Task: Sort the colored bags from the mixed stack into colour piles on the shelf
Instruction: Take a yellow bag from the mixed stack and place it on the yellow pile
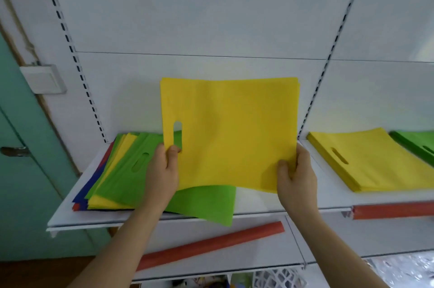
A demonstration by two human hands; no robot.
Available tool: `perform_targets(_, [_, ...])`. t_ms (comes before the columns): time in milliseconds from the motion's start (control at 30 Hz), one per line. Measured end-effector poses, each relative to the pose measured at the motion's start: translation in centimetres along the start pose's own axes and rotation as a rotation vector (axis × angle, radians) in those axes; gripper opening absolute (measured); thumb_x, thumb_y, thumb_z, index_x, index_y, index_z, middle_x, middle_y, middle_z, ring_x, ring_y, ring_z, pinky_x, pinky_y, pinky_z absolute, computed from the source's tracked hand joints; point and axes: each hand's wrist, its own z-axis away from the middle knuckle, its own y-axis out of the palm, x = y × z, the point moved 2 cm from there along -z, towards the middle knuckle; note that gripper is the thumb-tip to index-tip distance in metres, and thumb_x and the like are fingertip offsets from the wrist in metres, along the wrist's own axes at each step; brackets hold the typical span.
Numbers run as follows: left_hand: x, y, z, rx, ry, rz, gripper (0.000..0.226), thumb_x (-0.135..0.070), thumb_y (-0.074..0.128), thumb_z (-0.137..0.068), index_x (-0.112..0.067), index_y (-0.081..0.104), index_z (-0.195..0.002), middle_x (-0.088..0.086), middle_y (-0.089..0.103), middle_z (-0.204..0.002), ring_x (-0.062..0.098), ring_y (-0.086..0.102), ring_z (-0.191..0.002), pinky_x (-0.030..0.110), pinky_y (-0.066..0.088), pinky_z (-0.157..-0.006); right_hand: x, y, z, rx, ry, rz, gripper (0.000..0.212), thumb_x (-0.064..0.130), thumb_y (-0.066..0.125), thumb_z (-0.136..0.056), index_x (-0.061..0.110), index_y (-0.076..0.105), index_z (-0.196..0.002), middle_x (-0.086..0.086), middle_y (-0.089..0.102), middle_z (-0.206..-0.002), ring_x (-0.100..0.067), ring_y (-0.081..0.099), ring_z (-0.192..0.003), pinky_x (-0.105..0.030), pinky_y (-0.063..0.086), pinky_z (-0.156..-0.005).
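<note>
A yellow bag with a slot handle is standing nearly upright above the shelf, its lower corners being pinched. Left of it, the mixed stack is lying fanned, a green bag on top, with yellow, blue and red edges showing. Right of it, a yellow pile is lying flat, then a green pile.

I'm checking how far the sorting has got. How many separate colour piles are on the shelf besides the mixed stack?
2: a yellow pile right of the held yellow bag, and a green pile at the frame's right edge, partly cut off. More may lie beyond view.
</note>
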Motion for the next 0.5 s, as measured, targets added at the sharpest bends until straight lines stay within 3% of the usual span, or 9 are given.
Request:
perform_targets(100, [-1.9,2.5,0.4,0.02,0.033,0.022,0.028,-0.033,0.043,-0.113,-0.018,0.066,-0.106,-0.002,0.053,-0.066,0.008,0.05,-0.057,0.036,0.034,-0.054,-0.8,-3.6,0.1,-0.098,-0.026,0.012,0.048,0.023,0.054,-0.105,0.036,0.037,-0.149,0.02,0.055,-0.083,-0.01,0.057,-0.067,-0.033,0.038,-0.049])
perform_targets(167, [-3.3,4.5,1.0,0.009,0.037,0.045,0.025,-0.033,0.046,-0.112,-0.019,0.066,-0.104,-0.006,0.06,-0.074,0.003,0.055,-0.064,0.032,0.039,-0.057,-1.9,-6.4,-0.2,-0.166,-0.006,-0.002,0.053,0.023,0.059,-0.103,0.04,0.036,-0.147,0.017,0.057,-0.088,-0.008,0.059,-0.074,-0.037,0.044,-0.052])
perform_targets(233, [-4.9,6.6,1.8,0.004,0.051,0.078,0.02,-0.032,0.051,-0.11,-0.019,0.066,-0.104,-0.009,0.065,-0.082,-0.003,0.057,-0.069,0.018,0.038,-0.057,-3.5,-9.1,-0.5,-0.217,0.035,-0.021,0.055,0.023,0.063,-0.1,0.043,0.037,-0.144,0.013,0.062,-0.099,-0.005,0.062,-0.082,-0.04,0.049,-0.059])
perform_targets(300, [-6.2,8.9,2.9,-0.007,0.077,0.087,0.014,-0.028,0.057,-0.108,-0.018,0.066,-0.113,-0.013,0.067,-0.088,-0.002,0.057,-0.073,0.014,0.039,-0.062,-5.2,-11.6,-0.4,-0.253,0.066,-0.02,0.051,0.025,0.065,-0.099,0.046,0.04,-0.138,0.012,0.065,-0.106,-0.002,0.063,-0.086,-0.04,0.049,-0.063])
perform_targets(400, [-8.3,12.9,4.8,-0.037,0.052,0.115,0.032,-0.026,0.064,-0.104,-0.023,0.057,-0.135,-0.011,0.065,-0.107,0.002,0.057,-0.096,0.024,0.041,-0.076,-8.1,-15.4,-0.3,-0.272,0.067,0.011,0.042,0.025,0.066,-0.099,0.046,0.045,-0.129,0.02,0.061,-0.108,0.002,0.059,-0.092,-0.04,0.049,-0.067])
perform_targets(500, [-11.1,17.4,7.0,-0.052,0.095,0.108,0.034,-0.026,0.068,-0.102,-0.03,0.054,-0.132,-0.013,0.06,-0.096,-0.006,0.054,-0.084,0.016,0.037,-0.068,-11.5,-20.0,-1.0,-0.276,0.074,0.057,0.036,0.025,0.066,-0.099,0.047,0.048,-0.122,0.016,0.06,-0.107,-0.004,0.057,-0.09,-0.041,0.049,-0.071])
